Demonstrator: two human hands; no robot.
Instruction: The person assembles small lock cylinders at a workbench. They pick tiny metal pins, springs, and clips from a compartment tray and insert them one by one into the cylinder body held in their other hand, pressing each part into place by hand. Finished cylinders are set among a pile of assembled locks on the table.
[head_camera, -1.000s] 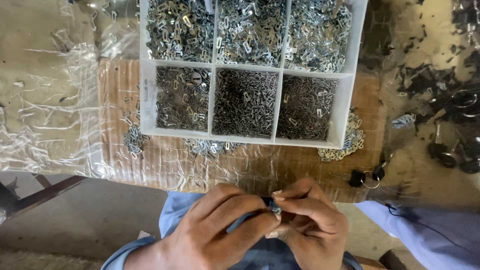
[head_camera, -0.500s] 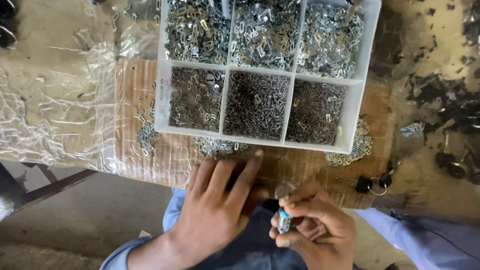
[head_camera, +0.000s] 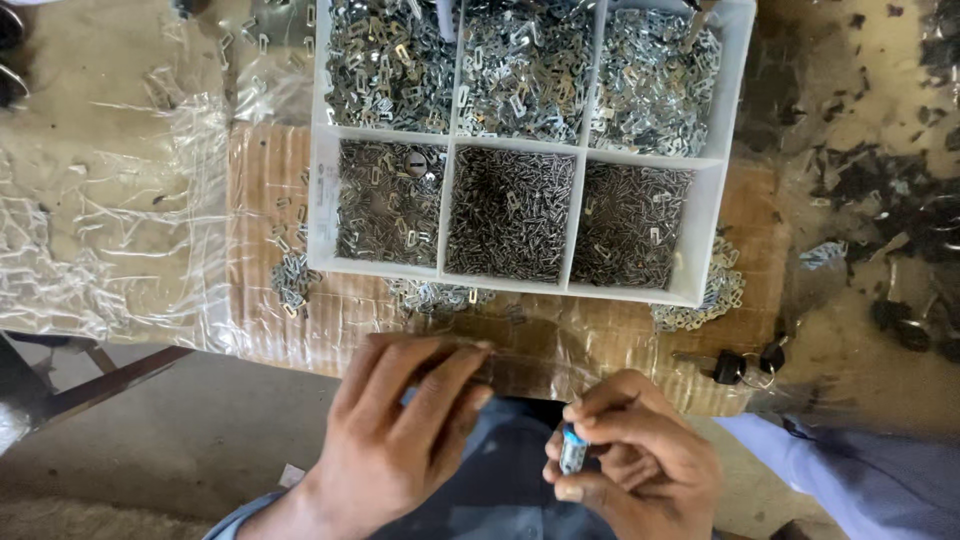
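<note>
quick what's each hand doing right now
Left hand: open, fingers spread, holding nothing, reaching toward the table edge.
Right hand: closed around a small metal cylinder with a blue tip.

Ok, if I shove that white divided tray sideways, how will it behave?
The white divided tray looks like rigid plastic, so it should probably slide as one piece. All six compartments brim with small metal parts, so it is likely heavy for its size. It sits on cardboard over loose metal clips, so it may drag unevenly and scatter them.
</note>
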